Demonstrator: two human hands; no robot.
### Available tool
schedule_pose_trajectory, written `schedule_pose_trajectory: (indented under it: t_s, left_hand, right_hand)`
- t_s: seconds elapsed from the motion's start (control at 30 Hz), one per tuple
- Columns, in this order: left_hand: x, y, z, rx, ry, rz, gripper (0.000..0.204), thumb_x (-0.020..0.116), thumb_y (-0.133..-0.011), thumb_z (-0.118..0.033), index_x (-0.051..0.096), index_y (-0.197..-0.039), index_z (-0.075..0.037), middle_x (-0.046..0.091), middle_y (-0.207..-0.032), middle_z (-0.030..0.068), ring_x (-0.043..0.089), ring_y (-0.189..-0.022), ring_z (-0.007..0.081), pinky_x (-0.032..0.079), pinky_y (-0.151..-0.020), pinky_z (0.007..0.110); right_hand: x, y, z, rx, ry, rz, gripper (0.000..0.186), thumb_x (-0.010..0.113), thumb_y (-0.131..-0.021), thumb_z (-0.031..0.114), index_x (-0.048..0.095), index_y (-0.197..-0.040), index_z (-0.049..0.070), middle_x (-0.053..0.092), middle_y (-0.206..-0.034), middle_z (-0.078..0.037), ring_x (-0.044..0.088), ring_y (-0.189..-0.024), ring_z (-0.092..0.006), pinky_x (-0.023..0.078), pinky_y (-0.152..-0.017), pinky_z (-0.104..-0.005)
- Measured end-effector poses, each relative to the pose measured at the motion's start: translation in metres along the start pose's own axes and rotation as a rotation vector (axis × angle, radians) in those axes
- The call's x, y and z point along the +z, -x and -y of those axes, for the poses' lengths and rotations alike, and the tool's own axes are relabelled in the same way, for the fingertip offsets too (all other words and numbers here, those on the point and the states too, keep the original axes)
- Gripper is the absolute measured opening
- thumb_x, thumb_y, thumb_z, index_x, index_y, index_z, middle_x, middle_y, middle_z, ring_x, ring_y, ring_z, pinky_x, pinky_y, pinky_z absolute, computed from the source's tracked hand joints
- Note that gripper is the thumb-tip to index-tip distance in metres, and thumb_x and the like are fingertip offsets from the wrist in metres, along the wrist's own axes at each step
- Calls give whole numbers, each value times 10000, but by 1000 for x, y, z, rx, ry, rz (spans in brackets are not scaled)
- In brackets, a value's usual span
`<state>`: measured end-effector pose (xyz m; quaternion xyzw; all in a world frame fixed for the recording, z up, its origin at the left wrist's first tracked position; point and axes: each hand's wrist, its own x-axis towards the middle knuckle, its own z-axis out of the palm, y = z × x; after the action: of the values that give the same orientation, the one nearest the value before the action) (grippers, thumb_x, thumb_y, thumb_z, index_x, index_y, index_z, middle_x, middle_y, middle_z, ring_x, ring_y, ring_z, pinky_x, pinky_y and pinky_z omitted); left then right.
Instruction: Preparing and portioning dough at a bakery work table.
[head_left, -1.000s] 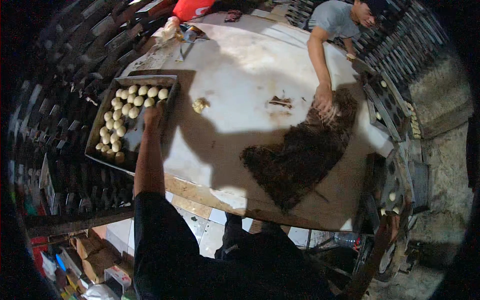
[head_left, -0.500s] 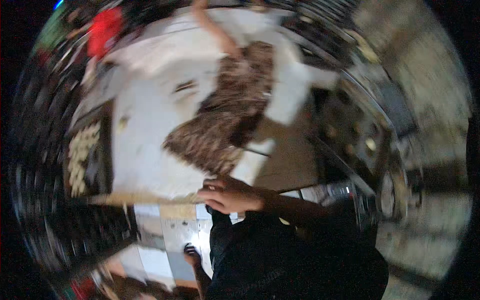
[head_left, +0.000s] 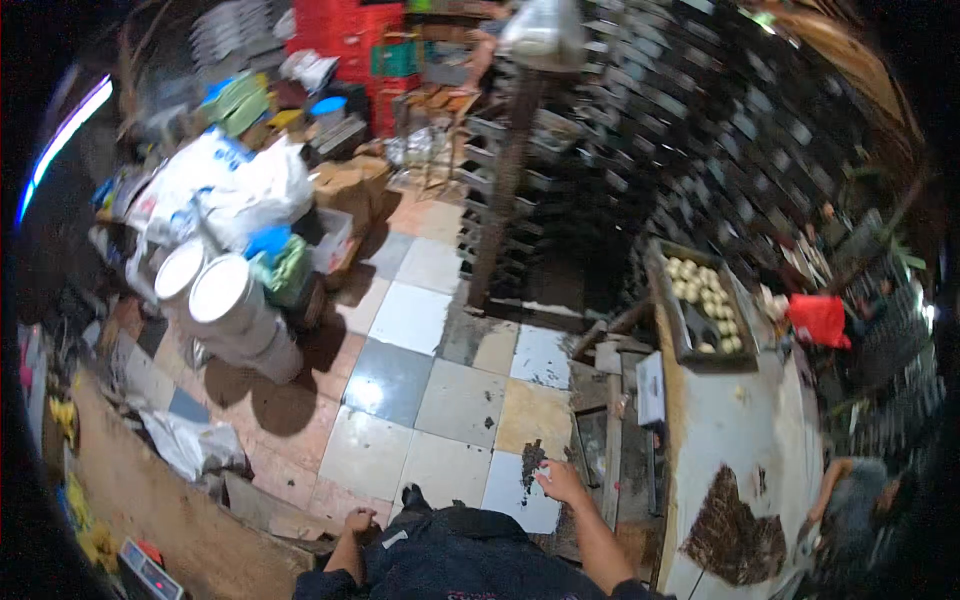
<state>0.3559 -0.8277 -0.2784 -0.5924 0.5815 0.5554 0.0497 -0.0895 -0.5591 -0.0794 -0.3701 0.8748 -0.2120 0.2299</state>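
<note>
My left hand hangs low before my body, its fingers curled in with nothing seen in them. To the right, my right hand is held out over the tiled floor near the worktable's side, its fingers loosely bent and a little apart; no object shows in it. On the white worktable at the right lies a crumpled, dark brown sheet-like mass, out of reach of both hands. A dark tray with several pale dough balls stands at the table's far end.
A co-worker stands across the table by the brown mass. White lidded buckets and white sacks stand at left. A post rises ahead before dark racks. Dark scraps lie on the tiles. A scale sits lower left.
My view has swung left, from the table to the floor and buckets. The table and brown mass now appear farther right. My right hand has come away from the table's edge.
</note>
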Motion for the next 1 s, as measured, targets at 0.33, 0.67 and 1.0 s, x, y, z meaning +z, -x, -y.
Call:
schedule_pose_trajectory:
  t_s: [0.33, 0.67, 1.0]
  left_hand:
    - [-102, -61, 9, -187, 426, -231, 314, 611, -803, -312, 648, -771, -1, 617, -665, 83, 549, -558, 196, 449, -543, 338]
    - [-251, -104, -8, -629, 548, -473, 303, 585, -820, -306, 670, -863, -19, 616, -696, 61, 562, -599, 190, 463, -573, 331]
    - [-354, -126, 25, -707, 907, -643, 296, 555, -852, -262, 645, -1012, -30, 631, -860, 68, 594, -711, 193, 473, -599, 348]
  right_hand:
    - [141, -86, 23, 894, -194, 480, 293, 581, -840, 255, 623, -893, -30, 625, -806, -173, 629, -645, -270, 515, -480, -424]
    - [234, -438, 233, 259, 119, 348, 272, 514, -843, 236, 683, -890, 27, 656, -744, -140, 645, -652, -250, 518, -561, -378]
    - [326, -621, 808, -1037, -182, -48, 108, 566, -786, 73, 614, -872, 29, 557, -738, -129, 535, -619, -244, 436, -586, -338]
